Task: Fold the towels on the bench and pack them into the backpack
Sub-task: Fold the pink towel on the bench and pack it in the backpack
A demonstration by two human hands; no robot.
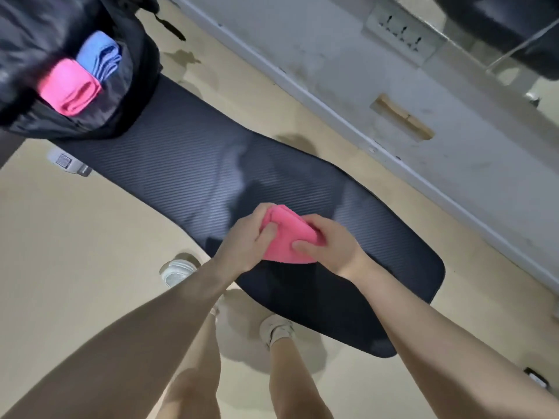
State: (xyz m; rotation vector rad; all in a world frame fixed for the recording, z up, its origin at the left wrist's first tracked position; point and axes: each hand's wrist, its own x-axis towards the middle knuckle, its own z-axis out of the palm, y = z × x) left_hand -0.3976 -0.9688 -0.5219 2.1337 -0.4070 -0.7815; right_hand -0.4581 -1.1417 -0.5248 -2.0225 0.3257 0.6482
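A folded pink towel (pixel 287 237) is held just above the dark ribbed bench (pixel 187 176), near its right end. My left hand (pixel 248 240) grips the towel's left side, fingers curled round the fold. On the towel's right side my right hand (pixel 329 246) pinches it, thumb on top. At the top left stands the open black backpack (pixel 121 95) on the bench's far end. Inside it sit a folded pink towel (pixel 71 89) and a folded blue towel (pixel 99 58) side by side.
A grey wall base (pixel 393 86) with a socket strip (pixel 402 37) runs behind the bench. The floor is beige. My two feet in light shoes (pixel 276 329) stand at the bench's near edge. A small dark object (pixel 535 378) lies on the floor at the right.
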